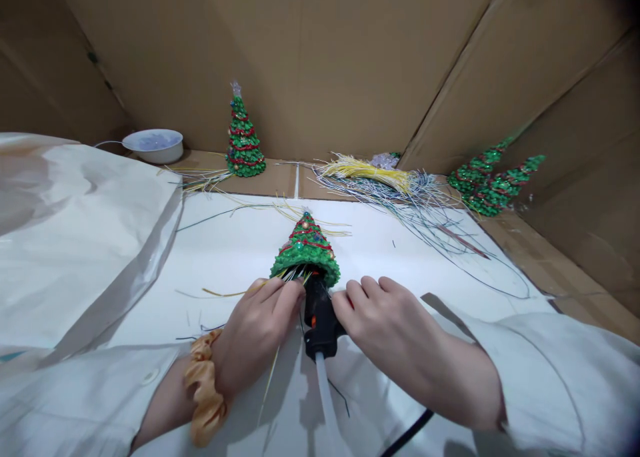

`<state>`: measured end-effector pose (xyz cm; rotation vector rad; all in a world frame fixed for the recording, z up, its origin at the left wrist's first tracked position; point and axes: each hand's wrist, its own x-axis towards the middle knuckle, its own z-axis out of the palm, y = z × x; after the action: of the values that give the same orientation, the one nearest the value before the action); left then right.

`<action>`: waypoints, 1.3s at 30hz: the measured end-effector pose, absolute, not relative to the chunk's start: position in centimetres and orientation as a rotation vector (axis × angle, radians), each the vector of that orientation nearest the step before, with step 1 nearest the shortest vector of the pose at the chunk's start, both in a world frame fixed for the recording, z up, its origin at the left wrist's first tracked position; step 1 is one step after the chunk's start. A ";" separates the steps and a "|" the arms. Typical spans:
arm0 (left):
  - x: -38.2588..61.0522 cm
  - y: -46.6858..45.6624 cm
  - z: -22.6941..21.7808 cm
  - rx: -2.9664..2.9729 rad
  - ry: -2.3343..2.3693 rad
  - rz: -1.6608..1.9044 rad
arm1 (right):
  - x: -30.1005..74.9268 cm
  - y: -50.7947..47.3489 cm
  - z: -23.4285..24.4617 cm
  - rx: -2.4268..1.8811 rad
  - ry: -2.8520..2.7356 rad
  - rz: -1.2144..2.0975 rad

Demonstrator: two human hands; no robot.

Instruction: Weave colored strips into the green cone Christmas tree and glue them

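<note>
A small green Christmas tree (pixel 306 250) with red garland and tiny baubles lies tipped over, its hollow base facing me. Wires (pixel 295 272) in white and yellow stick out of that base. My left hand (pixel 263 323) is closed on these wires at the base's lower left edge. In my right hand (pixel 390 333) is a black hot glue gun (pixel 320 317), gripped by its handle, with its front end at the opening of the base. A translucent glue stick (pixel 325 390) runs out of the gun's back. The nozzle is hidden inside the tree.
Another decorated tree (pixel 244 140) stands at the back beside a white bowl (pixel 159 147). A bundle of yellow and white wires (pixel 373 171) lies at the back right, near more green trees (pixel 493 180). White sheeting (pixel 90 223) covers the left. Cardboard walls (pixel 300 57) enclose the table.
</note>
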<state>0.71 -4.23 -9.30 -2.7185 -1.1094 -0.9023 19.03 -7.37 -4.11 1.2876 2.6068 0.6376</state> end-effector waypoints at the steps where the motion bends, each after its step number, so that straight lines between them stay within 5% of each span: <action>1: 0.7 -4.2 -9.3 -2.724 -1.123 -0.901 | 18.7 -7.5 -3.8 1.284 2.591 0.631; 13: 0.2 -4.2 -8.7 -2.777 -1.257 -0.795 | 18.6 -7.0 -3.3 1.299 2.601 0.573; 24: 1.1 -4.5 -9.2 -2.706 -0.928 -0.810 | 20.5 -6.8 -4.2 1.433 2.580 0.413; 39: 2.0 -4.7 -9.7 -2.498 -0.647 -0.815 | 23.6 -6.8 -5.8 1.782 2.627 -0.179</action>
<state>1.98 -4.74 -9.66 -2.4976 -0.6474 -0.8152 23.63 -6.75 -5.82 1.7823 2.6268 -0.1792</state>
